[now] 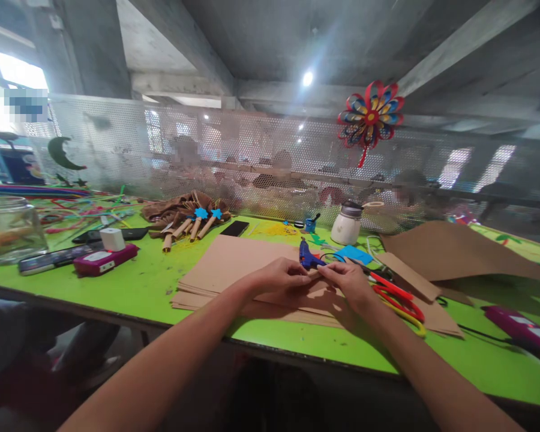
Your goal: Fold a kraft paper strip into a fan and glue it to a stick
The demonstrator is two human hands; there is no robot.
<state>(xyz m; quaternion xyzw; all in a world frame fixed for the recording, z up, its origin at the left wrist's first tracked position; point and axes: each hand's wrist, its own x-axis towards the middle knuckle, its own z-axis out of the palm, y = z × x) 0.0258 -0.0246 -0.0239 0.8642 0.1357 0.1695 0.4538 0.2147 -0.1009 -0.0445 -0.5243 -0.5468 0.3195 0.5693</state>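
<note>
Both hands meet above a stack of brown kraft paper sheets (247, 261) at the table's front. My left hand (281, 276) is closed, thumb and fingers pinched together at a small piece of brown paper (314, 275). The other end of this piece is pinched by my right hand (346, 279). My fingers cover most of it, so its full shape is hidden. Just beyond the fingertips lies a blue glue gun (309, 257). Scissors with red handles (398, 294) lie beside my right wrist, partly behind it.
On the green table (130, 300) are a glass jar (11, 231), a purple power strip (105, 259), a phone (234, 228), bundled brown paper rolls (191, 225) and a white bottle (346, 225). A large brown sheet (468, 249) lies right. A perforated metal screen (261, 162) borders the back.
</note>
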